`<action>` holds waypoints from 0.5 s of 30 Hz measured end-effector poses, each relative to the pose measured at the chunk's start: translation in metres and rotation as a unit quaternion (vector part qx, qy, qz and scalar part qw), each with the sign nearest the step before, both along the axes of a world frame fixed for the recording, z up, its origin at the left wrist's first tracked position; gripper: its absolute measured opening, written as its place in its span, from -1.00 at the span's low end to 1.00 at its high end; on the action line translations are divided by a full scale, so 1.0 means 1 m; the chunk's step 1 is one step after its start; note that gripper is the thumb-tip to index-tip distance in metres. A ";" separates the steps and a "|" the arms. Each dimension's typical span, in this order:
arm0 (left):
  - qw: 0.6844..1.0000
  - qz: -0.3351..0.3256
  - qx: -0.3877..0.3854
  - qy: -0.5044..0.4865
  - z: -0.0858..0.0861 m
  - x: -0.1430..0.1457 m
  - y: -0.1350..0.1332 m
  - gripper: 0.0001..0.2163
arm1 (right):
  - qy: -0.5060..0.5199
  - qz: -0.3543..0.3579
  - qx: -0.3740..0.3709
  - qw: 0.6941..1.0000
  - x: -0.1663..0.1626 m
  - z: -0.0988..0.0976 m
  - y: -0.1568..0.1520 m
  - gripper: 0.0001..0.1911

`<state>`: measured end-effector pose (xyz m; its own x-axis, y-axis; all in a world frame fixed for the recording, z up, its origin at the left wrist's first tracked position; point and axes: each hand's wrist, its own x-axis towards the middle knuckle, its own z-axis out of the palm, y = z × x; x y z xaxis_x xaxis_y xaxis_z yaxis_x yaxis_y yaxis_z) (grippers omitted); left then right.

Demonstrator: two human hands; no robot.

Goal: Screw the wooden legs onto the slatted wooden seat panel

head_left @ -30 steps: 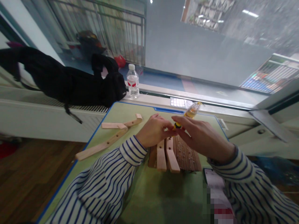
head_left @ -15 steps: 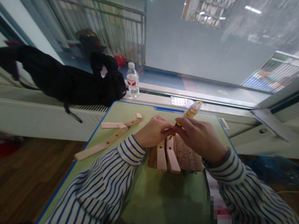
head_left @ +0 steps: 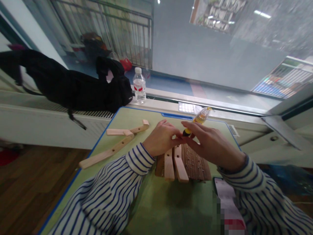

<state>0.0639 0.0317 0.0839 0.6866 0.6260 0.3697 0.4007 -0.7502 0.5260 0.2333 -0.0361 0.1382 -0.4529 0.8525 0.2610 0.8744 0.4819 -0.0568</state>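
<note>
My right hand (head_left: 212,143) has its thumb and fingers around the screwdriver (head_left: 201,117), which has a clear yellow handle and a black collar and leans up to the right. My left hand (head_left: 162,138) is closed, its fingertips together against the lower end of the screwdriver; what they pinch is hidden. Below both hands, two pale wooden pieces (head_left: 169,166) with drilled holes lie side by side on a brown wooden block (head_left: 195,161) dotted with small bits. The upper ends of these pieces and the screwdriver's tip are covered by my hands.
Two bent wooden pieces (head_left: 107,150) lie at the left of the green table (head_left: 156,205). A phone (head_left: 226,195) rests near my right forearm. Behind, on the sill, stand a water bottle (head_left: 139,86) and a black bag (head_left: 80,88).
My right hand has shifted slightly right and its fingers have loosened around the screwdriver, so more of the black collar shows. My left hand stays nearly in place.
</note>
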 end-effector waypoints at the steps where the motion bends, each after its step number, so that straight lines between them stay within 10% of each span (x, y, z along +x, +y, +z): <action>1: 1.000 -0.001 0.000 -0.001 0.000 0.000 0.000 -0.84 | 0.006 0.014 -0.007 1.000 0.001 0.001 0.000 -0.61; 15: 0.999 -0.031 -0.019 0.010 0.001 -0.001 0.003 -0.84 | -0.037 -0.051 0.053 0.997 0.000 -0.011 0.002 -0.69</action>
